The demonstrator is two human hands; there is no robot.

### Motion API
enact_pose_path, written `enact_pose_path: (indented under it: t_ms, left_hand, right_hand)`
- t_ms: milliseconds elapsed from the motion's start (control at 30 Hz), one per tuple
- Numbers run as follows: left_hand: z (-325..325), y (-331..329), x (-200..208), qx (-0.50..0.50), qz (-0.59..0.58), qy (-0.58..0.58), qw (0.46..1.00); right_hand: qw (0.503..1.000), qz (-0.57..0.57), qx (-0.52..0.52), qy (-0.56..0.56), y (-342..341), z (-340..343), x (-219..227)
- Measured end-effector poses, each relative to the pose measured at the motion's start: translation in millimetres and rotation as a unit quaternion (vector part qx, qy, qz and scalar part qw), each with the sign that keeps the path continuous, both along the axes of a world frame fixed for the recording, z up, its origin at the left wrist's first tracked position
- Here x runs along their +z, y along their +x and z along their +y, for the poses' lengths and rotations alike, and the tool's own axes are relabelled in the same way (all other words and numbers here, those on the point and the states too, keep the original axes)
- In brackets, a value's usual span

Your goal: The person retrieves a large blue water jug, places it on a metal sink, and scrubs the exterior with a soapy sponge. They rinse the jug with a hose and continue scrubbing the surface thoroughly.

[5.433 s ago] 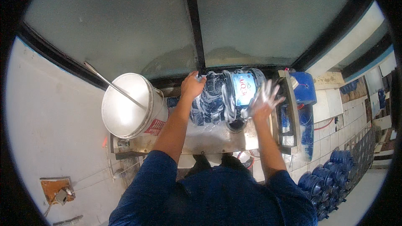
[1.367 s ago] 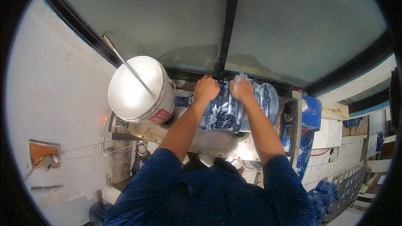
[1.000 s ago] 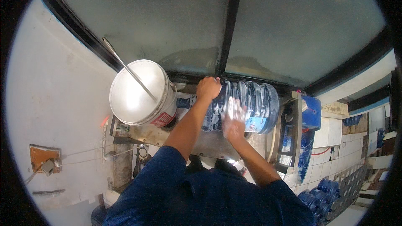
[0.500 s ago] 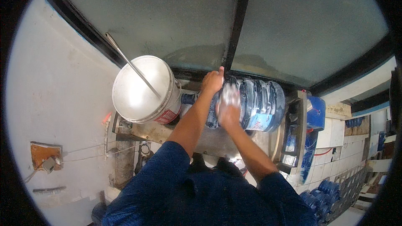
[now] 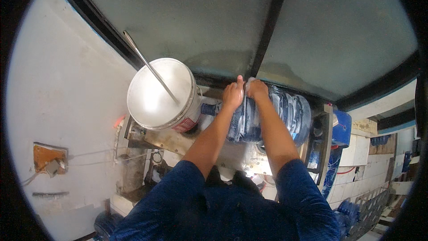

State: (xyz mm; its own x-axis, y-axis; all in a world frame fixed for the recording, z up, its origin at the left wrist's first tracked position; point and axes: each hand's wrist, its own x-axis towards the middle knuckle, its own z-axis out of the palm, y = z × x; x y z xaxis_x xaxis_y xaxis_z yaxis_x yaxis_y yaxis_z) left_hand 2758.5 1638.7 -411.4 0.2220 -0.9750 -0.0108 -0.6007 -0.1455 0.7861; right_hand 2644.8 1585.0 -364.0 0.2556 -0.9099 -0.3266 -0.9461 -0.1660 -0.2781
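Note:
A large clear-blue water jug (image 5: 303, 115) lies on its side with its neck toward the left, streaked with white foam. My left hand (image 5: 233, 94) grips the top of the jug near its neck end, thumb pointing up. Close beside it, my right hand (image 5: 257, 89) is closed over the jug's far upper side, with something white and foamy at its fingers; whether that is a cloth, a sponge or only suds I cannot make out. Left of the jug stands a white bucket (image 5: 192, 107), a long metal handle (image 5: 151, 68) leaning out of it.
Behind the jug rises a grey glass panel (image 5: 191, 22) with a dark frame. The jug lies on a worn metal bench (image 5: 165, 142). To the right are a metal upright (image 5: 327, 143) and a blue container (image 5: 341, 128). More blue jugs (image 5: 348, 212) stand lower right.
My right hand has moved up and away from me to the jug's far side, next to my left hand. The jug has turned, and its pale label no longer shows. The whole view has shifted slightly.

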Motion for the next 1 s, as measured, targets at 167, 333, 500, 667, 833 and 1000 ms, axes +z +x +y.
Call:
enact_pose_path:
  t_ms: [167, 333, 500, 667, 833, 1000]
  left_hand:
    - [2, 14, -5, -0.016, 0.069, -0.039, 0.997]
    - [19, 2, 13, -0.004, 0.026, 0.002, 1.0]
    - [32, -5, 2, 0.009, -0.039, -0.053, 0.998]
    - [33, -11, 23, 0.003, -0.015, -0.019, 1.0]
    - [22, 0, -25, -0.027, -0.114, -0.031, 0.993]
    - [20, -10, 13, -0.04, -0.134, 0.118, 0.983]
  right_hand:
    - [0.913, -0.098, 0.095, -0.383, 0, 125, -30]
    - [0.921, -0.116, 0.109, -0.355, -24, 151, 6]
    - [0.989, -0.005, 0.147, 0.024, -11, -2, -19]
    - [0.991, -0.024, 0.12, 0.061, -7, -38, -59]
    - [0.95, -0.076, 0.135, -0.27, -34, 101, -23]
    - [0.943, -0.091, 0.142, -0.288, -79, 119, -2]
